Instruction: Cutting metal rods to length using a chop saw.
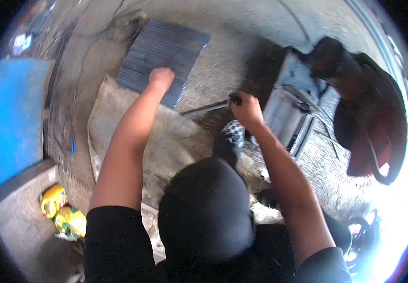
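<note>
Spreading beneath the work, a grey floor (215, 78) carries a brown sheet (175, 137) in the middle and, at its far edge, a dark ribbed panel. Bright blue, a board (13, 118) fills the far left, while a blurred dark red and black bulk (371, 108) occupies the right. The panel (166, 52) lies ahead of the person, well apart from a metal box (288, 108) on the right. The left hand (161, 78), fingers curled in, is on or just above the panel; whether it grips anything cannot be told. The right hand (245, 109), near the box, is closed around one end of a thin grey bar (206, 108), which slants toward the panel's near corner. Two yellow packs (69, 221) sit side by side at lower left, and a checkered shoe (233, 132) shows below the right hand
</note>
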`<state>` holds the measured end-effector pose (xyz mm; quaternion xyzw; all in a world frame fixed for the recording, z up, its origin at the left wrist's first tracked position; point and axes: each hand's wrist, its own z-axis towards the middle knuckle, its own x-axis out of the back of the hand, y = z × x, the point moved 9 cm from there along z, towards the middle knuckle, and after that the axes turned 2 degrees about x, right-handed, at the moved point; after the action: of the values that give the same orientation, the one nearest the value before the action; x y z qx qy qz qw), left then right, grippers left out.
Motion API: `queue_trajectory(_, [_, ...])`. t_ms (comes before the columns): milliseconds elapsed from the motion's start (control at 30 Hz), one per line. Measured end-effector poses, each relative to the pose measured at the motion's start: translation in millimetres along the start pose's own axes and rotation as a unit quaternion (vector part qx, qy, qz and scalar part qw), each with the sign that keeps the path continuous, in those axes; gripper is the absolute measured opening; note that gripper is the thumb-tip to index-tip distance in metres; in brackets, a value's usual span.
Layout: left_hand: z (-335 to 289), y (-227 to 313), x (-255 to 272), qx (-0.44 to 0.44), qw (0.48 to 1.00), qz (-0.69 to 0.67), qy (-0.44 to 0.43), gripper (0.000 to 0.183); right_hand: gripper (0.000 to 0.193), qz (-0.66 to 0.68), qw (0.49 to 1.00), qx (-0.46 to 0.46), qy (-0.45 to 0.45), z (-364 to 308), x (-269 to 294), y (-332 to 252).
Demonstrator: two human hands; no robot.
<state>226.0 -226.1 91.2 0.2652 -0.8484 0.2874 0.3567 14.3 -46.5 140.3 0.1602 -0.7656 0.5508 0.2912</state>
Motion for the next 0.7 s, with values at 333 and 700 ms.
queue_trajectory(333, [-160.6, 108.1, 322.2, -0.201, 0.831, -0.220, 0.469, 0.024, 0.032, 0.181, 0.735, -0.248, 0.605, -259.6, 112.7, 197.7])
queue_trajectory(700, [-352.4, 307.5, 421.2, -0.438, 0.690, -0.245, 0.522, 0.035, 0.015, 0.751, 0.390, -0.423, 0.323, -259.1, -55.6, 300.8])
